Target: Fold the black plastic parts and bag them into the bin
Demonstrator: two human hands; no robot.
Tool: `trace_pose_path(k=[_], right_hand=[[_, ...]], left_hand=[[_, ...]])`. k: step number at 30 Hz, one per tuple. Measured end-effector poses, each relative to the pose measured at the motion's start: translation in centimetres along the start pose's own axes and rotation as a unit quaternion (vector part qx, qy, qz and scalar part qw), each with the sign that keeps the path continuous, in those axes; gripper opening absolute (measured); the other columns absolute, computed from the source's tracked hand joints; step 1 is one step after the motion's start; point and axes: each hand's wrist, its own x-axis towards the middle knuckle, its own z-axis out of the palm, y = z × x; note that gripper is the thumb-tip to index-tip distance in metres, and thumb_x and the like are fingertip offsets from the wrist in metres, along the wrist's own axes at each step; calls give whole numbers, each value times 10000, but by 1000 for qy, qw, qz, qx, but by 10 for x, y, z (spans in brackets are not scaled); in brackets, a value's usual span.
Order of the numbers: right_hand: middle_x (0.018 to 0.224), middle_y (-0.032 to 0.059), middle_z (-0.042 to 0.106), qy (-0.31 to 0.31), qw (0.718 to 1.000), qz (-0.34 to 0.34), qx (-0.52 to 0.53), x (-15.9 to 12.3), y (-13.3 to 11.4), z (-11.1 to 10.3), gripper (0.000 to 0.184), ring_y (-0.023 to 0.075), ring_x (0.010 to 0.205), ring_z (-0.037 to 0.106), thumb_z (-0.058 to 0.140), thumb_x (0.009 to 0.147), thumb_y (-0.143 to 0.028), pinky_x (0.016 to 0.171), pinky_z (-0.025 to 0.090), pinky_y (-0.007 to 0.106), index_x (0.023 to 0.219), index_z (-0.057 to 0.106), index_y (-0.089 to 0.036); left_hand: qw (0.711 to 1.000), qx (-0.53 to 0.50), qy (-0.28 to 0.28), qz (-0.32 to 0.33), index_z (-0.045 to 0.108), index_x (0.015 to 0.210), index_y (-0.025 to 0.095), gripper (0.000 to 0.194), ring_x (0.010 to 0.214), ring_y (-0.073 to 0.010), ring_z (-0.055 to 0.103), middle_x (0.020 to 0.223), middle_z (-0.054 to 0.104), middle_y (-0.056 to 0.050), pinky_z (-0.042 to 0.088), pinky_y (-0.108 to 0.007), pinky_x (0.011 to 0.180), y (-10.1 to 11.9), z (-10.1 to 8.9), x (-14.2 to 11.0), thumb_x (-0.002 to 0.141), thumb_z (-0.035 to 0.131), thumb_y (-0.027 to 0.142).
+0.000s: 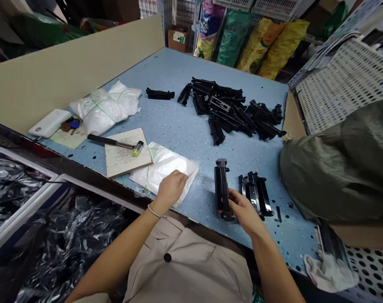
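My left hand (171, 188) rests with curled fingers on a stack of clear plastic bags (164, 167) tied with a green band, at the near edge of the blue table (179, 122). My right hand (242, 208) grips the near end of a long black plastic part (222, 185) that lies on the table. Just right of it lie a few more black parts (256, 191) side by side. A large heap of the same black parts (232, 109) sits further back, with one lone black part (160, 94) to its left.
A small hammer (115, 143) lies across a wooden board (126, 153). Bundled white bags (105, 107) and a white power bank (49, 123) are at the left. A dark green sack (339, 168) sits at the right, perforated white crates (343, 84) behind it.
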Motion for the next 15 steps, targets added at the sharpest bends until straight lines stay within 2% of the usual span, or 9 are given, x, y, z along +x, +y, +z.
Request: trace_pose_path(k=[2,4,6,9,12,15], right_hand=[[794,17,626,-43,991,22,123,0,-4,14,335,150,696,583,714,746,-420,615,513,279,984,660,-190],[749,17,628,-75,976,38,202,4,-10,33,301,151,691,594,759,709,-414,588,518,264,880,673,-182],[741,20,644,-111,959,50,256,14,-17,53,289,155,696,610,782,688,-398,563,523,252,842,673,-178],[746,23,666,-146,940,64,303,34,-27,78,312,134,639,610,820,644,-354,532,531,237,845,681,-160],[708,18,673,-117,932,72,335,55,-31,88,317,116,589,596,856,591,-329,517,540,229,773,668,-149],[675,17,671,-69,933,69,345,67,-27,86,322,128,597,606,871,559,-338,528,549,238,702,643,-160]], left_hand=[[985,-162,1,-66,604,700,176,190,683,-163,561,708,593,-18,425,-276,648,-9,-11,4,807,605,333],[954,-270,34,-125,571,647,173,232,604,-132,515,616,545,24,388,-247,588,-12,-17,6,671,733,339],[937,-313,46,-150,570,623,167,268,586,-118,498,591,539,36,368,-236,573,-10,-17,6,572,793,307],[927,-339,19,-161,613,608,155,258,595,-119,513,610,587,16,379,-241,586,-7,-19,4,543,806,312],[903,-386,18,-187,630,607,146,277,567,-106,502,598,591,8,381,-240,577,-12,-31,0,576,796,366],[875,-436,56,-204,620,614,139,291,581,-94,500,634,599,0,379,-225,569,-21,-48,-5,562,820,344]])
